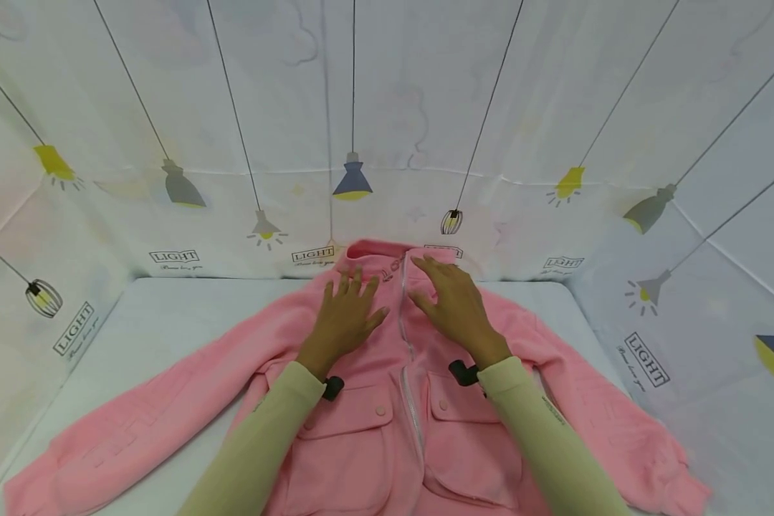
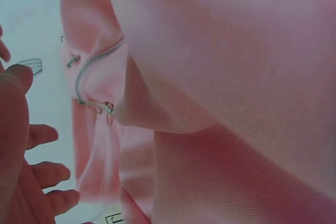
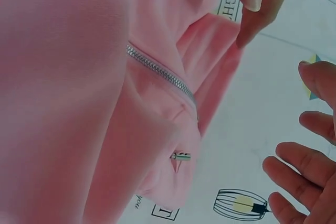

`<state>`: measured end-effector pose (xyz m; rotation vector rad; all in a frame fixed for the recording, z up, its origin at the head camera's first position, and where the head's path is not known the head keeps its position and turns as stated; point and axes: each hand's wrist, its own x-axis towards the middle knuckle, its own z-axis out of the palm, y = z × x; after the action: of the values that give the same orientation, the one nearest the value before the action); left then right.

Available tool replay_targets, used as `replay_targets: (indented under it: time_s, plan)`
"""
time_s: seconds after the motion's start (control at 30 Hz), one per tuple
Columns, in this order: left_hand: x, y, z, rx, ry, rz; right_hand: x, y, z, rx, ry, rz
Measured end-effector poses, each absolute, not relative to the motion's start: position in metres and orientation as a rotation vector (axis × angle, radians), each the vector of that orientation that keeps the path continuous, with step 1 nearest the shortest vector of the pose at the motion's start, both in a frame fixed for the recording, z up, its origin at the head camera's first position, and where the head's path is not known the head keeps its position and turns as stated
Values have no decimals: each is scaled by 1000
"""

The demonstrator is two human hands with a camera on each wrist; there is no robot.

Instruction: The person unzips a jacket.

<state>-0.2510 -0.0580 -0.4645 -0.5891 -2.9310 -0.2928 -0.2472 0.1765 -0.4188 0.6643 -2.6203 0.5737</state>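
Hands point(image 1: 400, 308) lie flat, fingers spread, on soft pink fleece jacket point(image 1: 387, 423).

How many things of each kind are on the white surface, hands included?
Pink jacket: 1
Hands flat on its chest, left hand and right hand: 2
Total: 3

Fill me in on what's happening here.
A person has a pink jacket spread front-up on a white surface, sleeves out to both sides. The left hand and right hand lie flat on its chest, one on each side of the zipper, just below the collar.
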Motion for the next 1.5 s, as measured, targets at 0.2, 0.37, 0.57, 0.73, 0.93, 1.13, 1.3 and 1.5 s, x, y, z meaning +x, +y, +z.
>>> replay_targets:
  time_s: [0.2, 0.37, 0.57, 0.73, 0.93, 1.13, 1.3, 1.5]
  plan:
    - [-259, -56, -471, -571, -2933, -261, -259, 170, -421, 664, -2622, 562]
    - [-264, -54, -475, -569, -2927, -253, -269, 166, -423, 660, -2638, 555]
    - [-269, -51, -481, -575, -2923, -245, -281, 160, -428, 675, -2640, 562]
    - [-273, -49, -490, -583, -2882, -230, -294, 154, -434, 662, -2662, 588]
    - [-274, -46, -497, -585, -2861, -273, -308, 148, -442, 674, -2686, 577]
    - [-272, -47, -500, -574, -2879, -271, -324, 143, -452, 662, -2710, 603]
    - [-273, -49, -503, -577, -2908, -268, -340, 139, -458, 611, -2713, 604]
    - [-276, -50, -505, -574, -2920, -265, -355, 136, -464, 575, -2740, 586]
